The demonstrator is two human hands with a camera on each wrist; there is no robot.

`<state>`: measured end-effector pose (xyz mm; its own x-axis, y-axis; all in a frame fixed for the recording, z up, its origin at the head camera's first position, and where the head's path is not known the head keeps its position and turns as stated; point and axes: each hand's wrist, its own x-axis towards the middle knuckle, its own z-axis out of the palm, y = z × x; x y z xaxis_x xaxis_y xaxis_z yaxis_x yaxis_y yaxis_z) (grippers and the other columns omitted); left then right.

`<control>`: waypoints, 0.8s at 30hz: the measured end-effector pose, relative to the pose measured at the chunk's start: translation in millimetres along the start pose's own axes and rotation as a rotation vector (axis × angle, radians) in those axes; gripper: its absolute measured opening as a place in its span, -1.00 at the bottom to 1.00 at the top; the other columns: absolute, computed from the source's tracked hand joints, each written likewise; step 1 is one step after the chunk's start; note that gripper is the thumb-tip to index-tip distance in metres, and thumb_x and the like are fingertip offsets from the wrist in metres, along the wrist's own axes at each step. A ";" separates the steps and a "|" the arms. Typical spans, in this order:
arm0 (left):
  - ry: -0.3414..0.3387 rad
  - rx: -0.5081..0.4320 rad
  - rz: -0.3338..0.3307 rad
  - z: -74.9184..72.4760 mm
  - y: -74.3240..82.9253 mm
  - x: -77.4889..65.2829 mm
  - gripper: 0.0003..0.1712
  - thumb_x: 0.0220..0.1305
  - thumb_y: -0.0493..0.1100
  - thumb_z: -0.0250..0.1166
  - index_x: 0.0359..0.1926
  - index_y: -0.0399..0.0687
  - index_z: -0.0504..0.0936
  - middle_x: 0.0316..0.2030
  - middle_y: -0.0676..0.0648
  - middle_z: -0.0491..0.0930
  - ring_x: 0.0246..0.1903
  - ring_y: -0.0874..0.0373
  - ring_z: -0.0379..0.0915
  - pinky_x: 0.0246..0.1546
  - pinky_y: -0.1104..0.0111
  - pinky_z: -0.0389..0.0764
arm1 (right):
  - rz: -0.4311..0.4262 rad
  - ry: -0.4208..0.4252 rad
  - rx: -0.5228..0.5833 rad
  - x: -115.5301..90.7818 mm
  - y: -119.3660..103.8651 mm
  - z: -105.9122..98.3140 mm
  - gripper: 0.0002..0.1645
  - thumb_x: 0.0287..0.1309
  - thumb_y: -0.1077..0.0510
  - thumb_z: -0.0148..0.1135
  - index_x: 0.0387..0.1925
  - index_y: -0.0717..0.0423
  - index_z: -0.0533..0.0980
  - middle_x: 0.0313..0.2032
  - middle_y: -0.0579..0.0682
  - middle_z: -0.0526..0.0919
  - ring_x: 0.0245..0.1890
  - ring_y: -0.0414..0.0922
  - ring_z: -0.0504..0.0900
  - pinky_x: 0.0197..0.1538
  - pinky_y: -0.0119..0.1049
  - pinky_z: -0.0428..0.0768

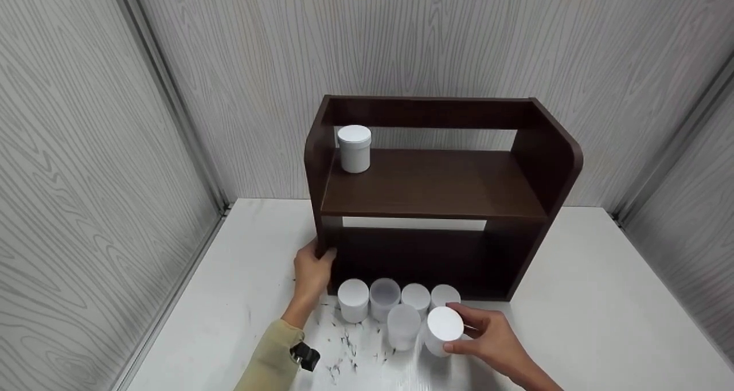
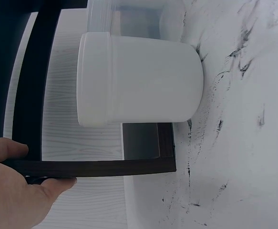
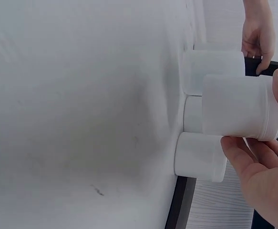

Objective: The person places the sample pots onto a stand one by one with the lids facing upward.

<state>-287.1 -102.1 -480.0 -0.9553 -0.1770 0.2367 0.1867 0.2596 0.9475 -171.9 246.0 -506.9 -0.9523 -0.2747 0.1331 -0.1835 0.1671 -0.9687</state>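
Note:
My left hand (image 1: pixel 312 269) grips the left side panel (image 2: pixel 96 168) of a dark brown two-tier shelf (image 1: pixel 441 187), thumb on one face and fingers on the other. At the front right, my right hand (image 1: pixel 496 340) holds a white lidded plastic jar (image 1: pixel 445 325) between thumb and fingers, upright. Beside it stands a translucent jar (image 1: pixel 403 327). Behind these, a row of jars lines the shelf's front foot: a white jar (image 1: pixel 353 300) at the left end, a greyish see-through jar (image 1: pixel 385 299), and two more white ones. Another white jar (image 1: pixel 355 149) stands on the upper board's left end.
The shelf stands on a white table (image 1: pixel 596 299) with dark scuff marks near the jars. Grey wood-grain panels (image 1: pixel 275 81) enclose the back and both sides. A black device (image 1: pixel 305 356) is strapped at my left wrist over a pale sleeve (image 1: pixel 272 351).

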 end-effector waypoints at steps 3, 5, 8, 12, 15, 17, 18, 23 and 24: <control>-0.008 -0.003 -0.001 -0.2 0.3 -0.2 -0.49 0.48 -0.26 0.21 0.35 -0.46 0.51 0.20 -0.40 0.61 0.23 -0.24 0.54 0.28 -0.04 0.50 | -0.006 -0.001 0.004 1.0 -4.4 -0.7 -0.08 -0.03 0.31 0.67 0.34 0.54 0.44 0.26 0.38 0.57 0.19 -0.13 0.65 0.21 -0.31 0.59; -0.011 -0.009 -0.005 -0.3 0.3 -0.3 -0.47 0.48 -0.25 0.21 0.37 -0.45 0.50 0.20 -0.38 0.61 0.24 -0.23 0.53 0.29 -0.04 0.49 | -0.001 -0.004 0.013 1.7 -7.6 -0.8 -0.07 -0.04 0.31 0.67 0.34 0.54 0.43 0.27 0.38 0.57 0.19 -0.13 0.66 0.21 -0.31 0.59; -0.015 -0.013 -0.010 -0.3 0.0 -0.5 -0.46 0.49 -0.25 0.20 0.39 -0.43 0.47 0.20 -0.36 0.61 0.24 -0.22 0.53 0.30 -0.03 0.48 | 0.010 -0.005 0.026 2.6 -11.9 -0.8 -0.07 -0.03 0.33 0.66 0.35 0.54 0.42 0.28 0.38 0.56 0.20 -0.11 0.66 0.22 -0.30 0.58; -0.010 -0.002 -0.014 0.4 -0.3 0.2 -0.46 0.49 -0.25 0.21 0.38 -0.43 0.49 0.20 -0.36 0.62 0.24 -0.22 0.53 0.30 -0.02 0.49 | 0.021 0.001 0.030 3.8 -16.7 -1.0 -0.09 -0.02 0.34 0.65 0.35 0.52 0.43 0.27 0.38 0.57 0.20 0.01 0.66 0.21 -0.27 0.60; -0.006 0.006 -0.011 0.6 0.4 0.2 -0.46 0.48 -0.26 0.21 0.38 -0.45 0.48 0.21 -0.37 0.61 0.25 -0.23 0.53 0.31 -0.02 0.48 | 0.032 0.004 0.033 4.7 -20.5 -0.7 -0.09 -0.03 0.34 0.65 0.35 0.51 0.44 0.27 0.38 0.57 0.21 0.11 0.65 0.20 -0.26 0.61; -0.004 0.008 -0.011 0.6 1.2 0.3 -0.45 0.47 -0.26 0.22 0.38 -0.45 0.48 0.21 -0.38 0.61 0.25 -0.23 0.52 0.31 -0.02 0.48 | 0.035 0.005 0.031 5.4 -23.1 -0.5 -0.08 -0.03 0.33 0.66 0.35 0.50 0.44 0.27 0.38 0.57 0.22 0.15 0.64 0.19 -0.26 0.62; -0.005 0.007 -0.011 0.6 1.5 0.3 -0.45 0.47 -0.26 0.22 0.38 -0.46 0.48 0.21 -0.38 0.61 0.26 -0.23 0.52 0.31 -0.02 0.48 | 0.031 0.005 0.030 5.9 -24.4 -0.5 -0.08 -0.03 0.34 0.66 0.35 0.50 0.44 0.27 0.38 0.57 0.22 0.16 0.63 0.19 -0.26 0.62; -0.007 0.005 -0.014 0.8 0.8 0.4 -0.46 0.48 -0.27 0.21 0.38 -0.45 0.48 0.22 -0.38 0.60 0.26 -0.23 0.52 0.32 -0.03 0.47 | 0.011 0.002 0.020 8.4 -31.2 -0.1 -0.10 -0.05 0.34 0.68 0.33 0.49 0.48 0.26 0.38 0.58 0.22 0.16 0.64 0.18 -0.25 0.62; -0.006 0.005 -0.013 0.8 0.5 0.4 -0.46 0.48 -0.28 0.21 0.38 -0.45 0.48 0.22 -0.38 0.60 0.26 -0.23 0.52 0.31 -0.03 0.47 | 0.009 0.001 0.020 8.9 -32.8 0.1 -0.11 -0.06 0.34 0.68 0.32 0.49 0.48 0.26 0.37 0.58 0.22 0.15 0.63 0.18 -0.26 0.62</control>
<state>-287.6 -101.3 -479.6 -0.9592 -0.1743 0.2227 0.1729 0.2617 0.9495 -174.4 238.0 -474.0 -0.9540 -0.2725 0.1248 -0.1705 0.1508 -0.9738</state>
